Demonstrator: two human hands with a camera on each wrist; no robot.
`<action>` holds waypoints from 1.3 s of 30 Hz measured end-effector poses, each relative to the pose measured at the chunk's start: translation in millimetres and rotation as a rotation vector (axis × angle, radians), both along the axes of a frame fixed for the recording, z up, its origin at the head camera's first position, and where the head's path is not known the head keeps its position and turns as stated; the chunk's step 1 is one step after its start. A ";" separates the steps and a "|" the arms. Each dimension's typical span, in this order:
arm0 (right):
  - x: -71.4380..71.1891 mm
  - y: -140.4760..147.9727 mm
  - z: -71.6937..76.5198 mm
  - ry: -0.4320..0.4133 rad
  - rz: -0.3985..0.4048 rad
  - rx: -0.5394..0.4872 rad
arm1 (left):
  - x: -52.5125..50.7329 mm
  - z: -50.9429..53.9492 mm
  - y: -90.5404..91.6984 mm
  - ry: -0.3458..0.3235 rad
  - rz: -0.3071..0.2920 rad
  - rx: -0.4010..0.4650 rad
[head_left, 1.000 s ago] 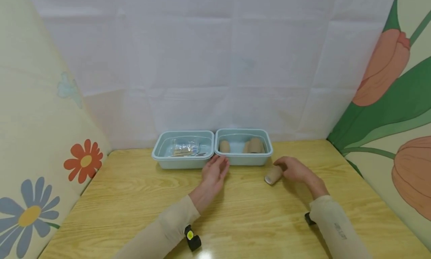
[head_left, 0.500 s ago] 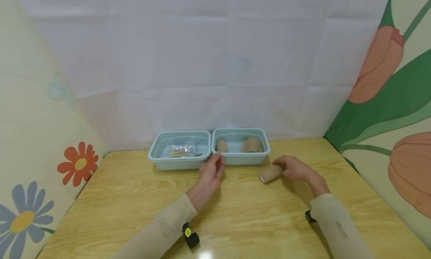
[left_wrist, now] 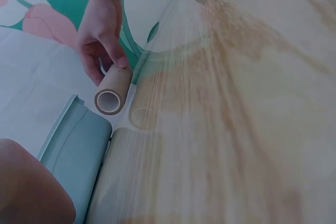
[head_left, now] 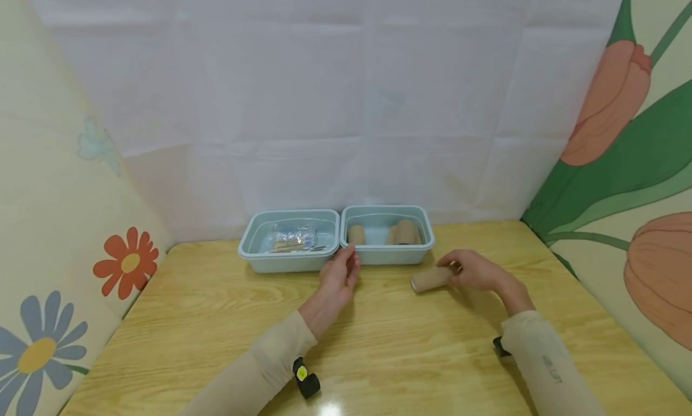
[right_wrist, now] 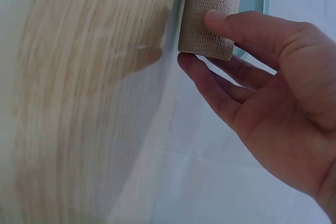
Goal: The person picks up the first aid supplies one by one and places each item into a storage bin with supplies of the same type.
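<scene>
In the head view my right hand [head_left: 478, 273] holds one end of a tan elastic bandage roll [head_left: 429, 280] just above the table. The right wrist view shows the thumb on the roll's crinkled side [right_wrist: 210, 3] and the fingers around its lower end. Its white-ringed other end [left_wrist: 109, 101] faces the left wrist camera. My left hand [head_left: 336, 278] is at the front of the right-hand pale blue bin [head_left: 386, 256], fingers loosely bent near the rim; whether they press on it is hard to tell. Several similar rolls [head_left: 406, 231] lie inside that bin.
A second pale blue bin [head_left: 292, 263] stands against the first on the left, with a clear packet [head_left: 303, 236] and thin sticks inside. Both bins sit at the back of the wooden table [head_left: 400, 356], before a white sheet [head_left: 303, 104]. Floral panels flank both sides.
The bandage roll has swung in my right hand, its free end moving left so that it lies more level. My left hand stays by the bin, and the head view has shifted slightly.
</scene>
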State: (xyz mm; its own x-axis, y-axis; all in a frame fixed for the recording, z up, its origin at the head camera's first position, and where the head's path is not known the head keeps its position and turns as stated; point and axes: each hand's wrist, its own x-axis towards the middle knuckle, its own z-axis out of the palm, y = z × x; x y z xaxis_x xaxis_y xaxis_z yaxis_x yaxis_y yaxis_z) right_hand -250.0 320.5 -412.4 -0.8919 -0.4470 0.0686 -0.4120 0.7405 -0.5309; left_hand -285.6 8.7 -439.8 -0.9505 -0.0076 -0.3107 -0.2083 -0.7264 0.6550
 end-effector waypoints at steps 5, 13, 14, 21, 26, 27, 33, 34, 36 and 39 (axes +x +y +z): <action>0.9 -0.8 2.0 -0.006 -0.011 0.002 | 0.5 0.1 -1.4 0.000 -0.011 -0.013; 7.4 -4.4 16.2 -0.013 -0.041 0.015 | 0.7 -1.6 -3.0 -0.006 -0.023 -0.036; 8.6 -4.9 18.7 -0.010 -0.038 0.015 | 0.6 -2.0 -3.0 -0.006 -0.024 -0.039; 13.5 -7.7 30.8 -0.002 -0.041 -0.001 | -0.1 -3.5 -1.8 -0.006 -0.024 -0.046; 15.0 -11.0 33.5 0.024 -0.047 -0.019 | -0.6 -3.8 -1.7 -0.008 -0.025 -0.062; 15.2 -11.6 33.8 0.028 -0.046 -0.027 | -0.4 -3.7 -1.7 -0.008 -0.024 -0.070; 16.9 -15.2 36.7 0.040 -0.034 -0.079 | 1.6 -2.2 -1.3 -0.006 -0.002 -0.101; 17.0 -15.9 37.2 0.038 -0.035 -0.086 | 1.9 -2.2 -1.2 -0.006 0.001 -0.105; 17.2 -17.7 38.2 0.030 -0.043 -0.097 | 1.8 -2.5 -1.1 -0.005 0.003 -0.109; 17.3 -22.9 39.3 0.032 -0.064 -0.107 | 1.4 -3.1 -2.3 -0.008 0.004 -0.119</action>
State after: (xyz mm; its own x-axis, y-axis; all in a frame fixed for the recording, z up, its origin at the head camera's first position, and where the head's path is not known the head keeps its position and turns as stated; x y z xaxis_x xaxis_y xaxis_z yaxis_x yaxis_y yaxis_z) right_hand -232.8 297.6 -373.0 -0.9152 -0.3775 0.1413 -0.3832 0.7061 -0.5954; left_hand -284.1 6.3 -442.9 -0.9478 -0.0493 -0.3150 -0.2109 -0.6443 0.7351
